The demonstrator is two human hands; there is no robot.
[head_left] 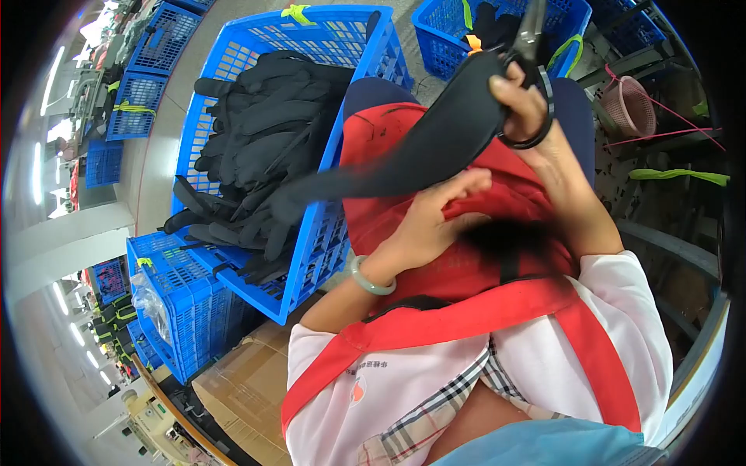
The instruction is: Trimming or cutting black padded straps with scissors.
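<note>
Blue crate (233,46) piled with black gloves (264,132) crowds your upper left. Your right hand (536,116) grips scissors (528,78) at the black fabric piece (435,147); your left hand (435,217) pinches it at centre frame.

head cam | worn on head | looks steeply down | close over lap | fisheye, single view

Blurred by motion: long black fabric piece (420,155) crossing the red apron (466,311). Hidden behind that fabric: lower scissors (528,46) blades and most right hand (536,109) fingers. Cut off above the apron: far blue crate (443,23). Too dark to tell: tangled shapes right of the apron.
</note>
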